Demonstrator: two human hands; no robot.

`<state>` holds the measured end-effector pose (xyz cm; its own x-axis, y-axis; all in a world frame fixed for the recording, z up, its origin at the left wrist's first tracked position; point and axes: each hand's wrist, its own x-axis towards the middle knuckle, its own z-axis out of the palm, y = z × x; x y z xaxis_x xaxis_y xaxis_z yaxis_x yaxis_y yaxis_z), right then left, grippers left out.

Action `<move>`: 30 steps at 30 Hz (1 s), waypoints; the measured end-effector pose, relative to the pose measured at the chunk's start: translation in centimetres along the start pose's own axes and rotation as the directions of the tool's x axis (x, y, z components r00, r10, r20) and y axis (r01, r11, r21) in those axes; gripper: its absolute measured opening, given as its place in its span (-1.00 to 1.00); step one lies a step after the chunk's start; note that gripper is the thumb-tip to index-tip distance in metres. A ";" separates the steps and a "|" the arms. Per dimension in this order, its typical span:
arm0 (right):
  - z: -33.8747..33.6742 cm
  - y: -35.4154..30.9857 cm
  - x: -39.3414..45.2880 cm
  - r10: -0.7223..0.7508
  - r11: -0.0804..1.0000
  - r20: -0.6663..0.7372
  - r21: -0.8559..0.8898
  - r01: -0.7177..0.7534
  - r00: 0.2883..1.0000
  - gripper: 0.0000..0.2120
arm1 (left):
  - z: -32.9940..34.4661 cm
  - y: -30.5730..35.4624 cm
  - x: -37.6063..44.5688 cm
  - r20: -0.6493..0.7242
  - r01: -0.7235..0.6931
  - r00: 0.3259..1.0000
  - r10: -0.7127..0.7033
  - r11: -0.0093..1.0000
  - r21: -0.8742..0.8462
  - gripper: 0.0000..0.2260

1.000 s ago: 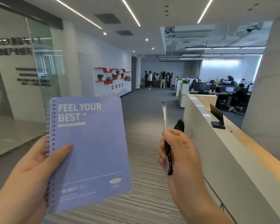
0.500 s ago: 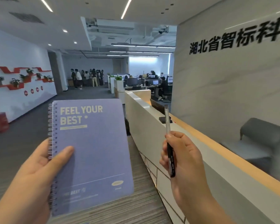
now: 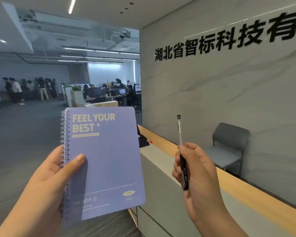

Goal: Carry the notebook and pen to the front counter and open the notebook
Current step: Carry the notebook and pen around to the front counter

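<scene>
A closed purple spiral notebook [image 3: 108,161] with "FEEL YOUR BEST" on its cover is held upright in front of me. My left hand [image 3: 46,187] grips it by the spiral edge, thumb across the cover. My right hand [image 3: 196,177] holds a pen [image 3: 181,151] upright, its clear barrel and black cap pointing up. The front counter [image 3: 161,166], white with a wooden ledge, runs from the lower right away to the middle, just beyond both hands.
A grey chair [image 3: 227,147] stands behind the counter against a grey wall with large black lettering [image 3: 229,38]. A black object [image 3: 143,140] sits on the counter behind the notebook. Several people [image 3: 29,89] stand far left; desks with monitors [image 3: 109,92] lie beyond.
The view has swung to the right, so the counter and the lettered wall now fill the right side and look closer. Both hands keep the same hold on notebook and pen.
</scene>
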<state>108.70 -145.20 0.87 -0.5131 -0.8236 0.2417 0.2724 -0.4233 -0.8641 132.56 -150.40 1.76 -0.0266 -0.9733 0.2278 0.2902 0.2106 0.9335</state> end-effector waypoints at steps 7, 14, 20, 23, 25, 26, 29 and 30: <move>-0.6 2.6 8.3 -0.090 0.996 -0.139 -0.042 0.085 0.986 -0.82 | 4.3 -4.6 11.3 0.184 0.076 0.980 -0.071 0.997 -0.020 -0.75; -1.6 5.7 14.9 -0.225 0.971 -0.399 -0.164 0.172 0.889 -0.84 | 8.0 -10.4 23.3 0.449 0.157 0.883 -0.135 0.988 -0.011 -0.71; -3.2 8.6 17.7 -0.268 0.948 -0.595 -0.303 0.097 0.757 -0.86 | 11.5 -16.5 30.8 0.602 0.280 0.749 -0.277 0.956 0.091 -0.70; -5.3 10.7 18.3 -0.261 0.927 -0.682 -0.374 -0.018 0.684 -0.86 | 13.9 -20.2 32.6 0.626 0.311 0.693 -0.358 0.932 0.189 -0.64; -7.2 12.2 18.8 -0.262 0.895 -0.709 -0.433 -0.110 0.655 -0.89 | 15.7 -22.7 33.1 0.646 0.323 0.650 -0.400 0.915 0.241 -0.62; -8.3 13.0 19.1 -0.261 0.876 -0.719 -0.457 -0.155 0.644 -0.91 | 16.5 -24.1 33.5 0.647 0.333 0.636 -0.421 0.906 0.263 -0.62; -11.5 15.2 19.8 -0.240 0.824 -0.733 -0.501 -0.266 0.637 -0.93 | 18.5 -27.7 34.0 0.646 0.362 0.589 -0.486 0.873 0.327 -0.65; -12.6 15.9 20.0 -0.228 0.804 -0.738 -0.511 -0.305 0.636 -0.93 | 19.1 -28.8 34.2 0.642 0.370 0.575 -0.507 0.861 0.349 -0.66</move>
<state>92.50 -163.59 -13.59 -0.9886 -0.1485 0.0249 -0.0406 0.1039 -0.9938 105.05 -188.01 -12.01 -0.7768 -0.6078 -0.1648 -0.0937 -0.1472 0.9847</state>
